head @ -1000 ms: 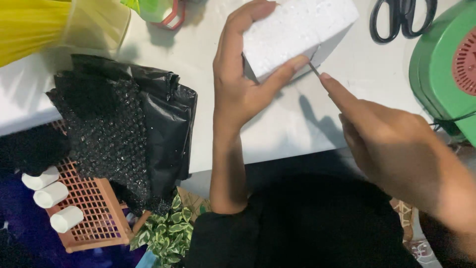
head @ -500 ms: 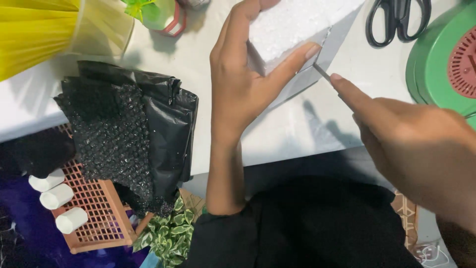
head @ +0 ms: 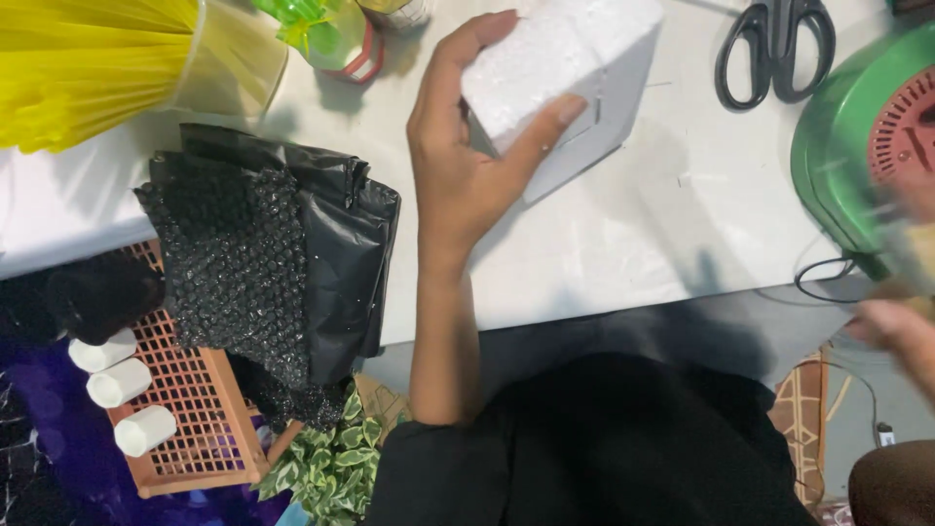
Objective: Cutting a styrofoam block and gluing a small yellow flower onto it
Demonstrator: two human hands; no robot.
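Observation:
My left hand grips a white foam block on the white table, thumb on its near face and fingers wrapped over the far left side. A thin cut line shows on the block's near face. My right hand is a blur at the right edge, off the table and well away from the block. Whether it holds anything cannot be made out.
Black scissors lie at the back right beside a green round appliance. Black bubble wrap and plastic hang over the table's left edge above an orange basket with white cylinders. A yellow bundle sits back left.
My right hand, which held a thin blade against the block's corner, has pulled away down to the right edge. The left hand turned the block slightly and keeps hold of it.

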